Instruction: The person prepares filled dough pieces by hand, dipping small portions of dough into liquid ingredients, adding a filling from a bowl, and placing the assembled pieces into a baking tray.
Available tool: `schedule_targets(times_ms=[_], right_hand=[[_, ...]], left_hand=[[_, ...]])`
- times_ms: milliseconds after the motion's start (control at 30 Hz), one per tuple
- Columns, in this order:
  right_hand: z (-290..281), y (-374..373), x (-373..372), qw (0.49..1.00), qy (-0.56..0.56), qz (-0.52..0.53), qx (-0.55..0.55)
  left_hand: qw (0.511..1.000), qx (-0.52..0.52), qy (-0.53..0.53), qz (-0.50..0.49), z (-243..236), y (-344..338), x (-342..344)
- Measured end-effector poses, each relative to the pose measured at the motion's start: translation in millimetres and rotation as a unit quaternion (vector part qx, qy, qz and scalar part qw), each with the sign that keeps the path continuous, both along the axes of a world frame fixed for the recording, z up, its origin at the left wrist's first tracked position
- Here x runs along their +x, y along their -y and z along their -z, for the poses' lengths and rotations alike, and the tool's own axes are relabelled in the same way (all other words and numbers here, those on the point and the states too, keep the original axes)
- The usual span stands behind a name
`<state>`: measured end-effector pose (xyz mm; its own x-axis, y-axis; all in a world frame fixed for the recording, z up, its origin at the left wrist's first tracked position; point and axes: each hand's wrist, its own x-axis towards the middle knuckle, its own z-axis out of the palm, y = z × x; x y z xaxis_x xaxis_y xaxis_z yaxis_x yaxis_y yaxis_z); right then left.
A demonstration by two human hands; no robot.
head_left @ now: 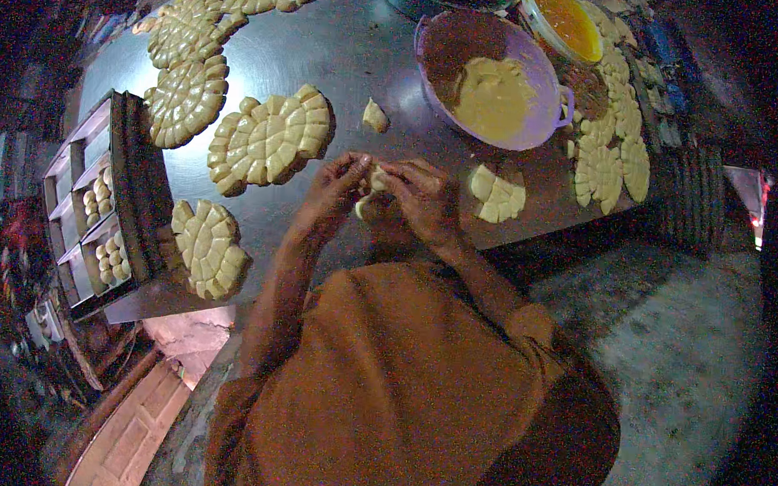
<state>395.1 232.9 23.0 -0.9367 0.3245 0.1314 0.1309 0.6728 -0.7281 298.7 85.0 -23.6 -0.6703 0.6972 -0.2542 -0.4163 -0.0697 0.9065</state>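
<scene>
My left hand (332, 194) and my right hand (426, 200) meet at the near edge of the table, fingers pinched together. Between them is a small piece of pale dough (377, 180), partly hidden by the fingertips. Just beyond my hands lies a loose dough wedge (375, 116). A dough slab (277, 136), scored into segments, sits beyond my left hand, and a smaller one (207, 249) rests closer on the left. To the right of my right hand is a cut dough portion (497, 195).
A purple basin (564, 103) holds beige paste (495, 97); behind it stands a white tub of orange-yellow contents (568, 25). More scored dough (610, 161) covers the right side. At left, a dark divided tray (71, 219) holds small dough balls (112, 259). Scored slabs (187, 99) line the far left.
</scene>
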Motion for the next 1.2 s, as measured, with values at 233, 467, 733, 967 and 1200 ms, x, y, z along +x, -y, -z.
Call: schedule_targets(times_ms=[233, 467, 733, 967, 1200], right_hand=[[8.8, -6.2, -7.6, 0.973, 0.027, 0.046, -0.225], [10.7, -3.8, -2.7, 0.992, -0.066, -0.054, 0.089], [34.5, -32.1, 14.0, 0.994, -0.017, -0.062, 0.087], [13.5, -26.5, -6.0, 0.961, 0.086, 0.022, -0.262], [24.4, -25.7, 5.1, 0.99, 0.044, -0.012, -0.13]], left_hand=[[0.992, 0.006, 0.067, -0.111, -7.7, -6.7, 24.4], [0.991, -0.026, 0.085, -0.098, -19.0, 0.8, 20.7], [0.995, -0.041, 0.023, -0.083, -7.5, -9.0, 30.9], [0.997, -0.038, -0.05, -0.034, -21.2, -8.9, 20.7], [0.996, -0.011, 0.028, -0.079, -22.0, -15.6, 28.2]])
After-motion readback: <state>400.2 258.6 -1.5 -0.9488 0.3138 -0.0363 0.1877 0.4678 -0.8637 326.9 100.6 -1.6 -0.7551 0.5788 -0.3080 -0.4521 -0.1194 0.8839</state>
